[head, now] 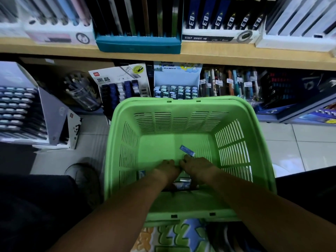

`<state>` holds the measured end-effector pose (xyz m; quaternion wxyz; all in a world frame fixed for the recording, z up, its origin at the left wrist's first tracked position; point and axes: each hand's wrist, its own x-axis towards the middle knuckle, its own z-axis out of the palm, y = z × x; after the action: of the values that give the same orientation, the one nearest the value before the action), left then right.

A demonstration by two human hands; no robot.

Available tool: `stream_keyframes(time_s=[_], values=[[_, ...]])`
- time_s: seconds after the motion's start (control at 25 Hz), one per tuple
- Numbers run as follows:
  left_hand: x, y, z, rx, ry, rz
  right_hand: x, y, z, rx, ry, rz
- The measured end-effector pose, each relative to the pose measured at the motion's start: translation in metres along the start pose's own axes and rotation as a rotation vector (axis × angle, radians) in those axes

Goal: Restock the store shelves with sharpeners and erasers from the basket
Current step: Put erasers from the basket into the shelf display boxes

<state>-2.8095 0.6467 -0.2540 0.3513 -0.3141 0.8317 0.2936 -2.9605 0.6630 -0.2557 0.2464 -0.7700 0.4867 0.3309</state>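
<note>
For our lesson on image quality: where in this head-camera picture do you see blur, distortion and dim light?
Head view: the wooden shelf edge bows from wide-angle distortion; the upper pencil boxes are soft and smeared; both hands, left hand and right hand, are slightly blurred inside the green basket; the lower corners fall dark.

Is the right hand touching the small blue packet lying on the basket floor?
Cannot tell. In the head view the right hand reaches the near end of the blue packet, but blur hides any contact.
</note>
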Motion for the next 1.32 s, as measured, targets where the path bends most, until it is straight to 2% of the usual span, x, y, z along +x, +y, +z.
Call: stream_keyframes(time_s=[0.16,0.28,0.44,0.64,0.76,1.08,1.12,1.24,1.32], values=[[0.007,0.001,-0.001,0.030,0.033,0.041,0.000,-0.004,0.001,-0.029,0.049,-0.028],[0.011,-0.002,0.002,-0.044,0.072,0.032,0.000,-0.001,0.001,-0.016,0.100,-0.012],[0.006,-0.012,-0.006,-0.111,0.215,-0.075,-0.001,0.001,-0.006,0.016,0.160,0.082],[0.006,-0.011,0.001,-0.044,0.139,-0.117,0.004,-0.004,0.000,0.010,0.166,0.111],[0.009,-0.013,-0.001,-0.060,0.170,-0.124,0.007,-0.004,0.001,0.096,0.170,0.087],[0.010,-0.022,-0.008,-0.531,0.318,-0.237,0.017,-0.003,0.003,0.295,0.219,0.108],[0.010,-0.023,-0.010,-0.681,0.323,-0.277,0.021,-0.002,0.002,0.364,0.221,0.119],[0.002,-0.029,-0.023,-1.339,0.310,-0.393,0.031,-0.002,-0.013,0.712,0.251,0.146],[-0.004,-0.031,-0.033,-1.596,0.317,-0.436,0.032,-0.005,-0.029,0.864,0.315,0.157]])
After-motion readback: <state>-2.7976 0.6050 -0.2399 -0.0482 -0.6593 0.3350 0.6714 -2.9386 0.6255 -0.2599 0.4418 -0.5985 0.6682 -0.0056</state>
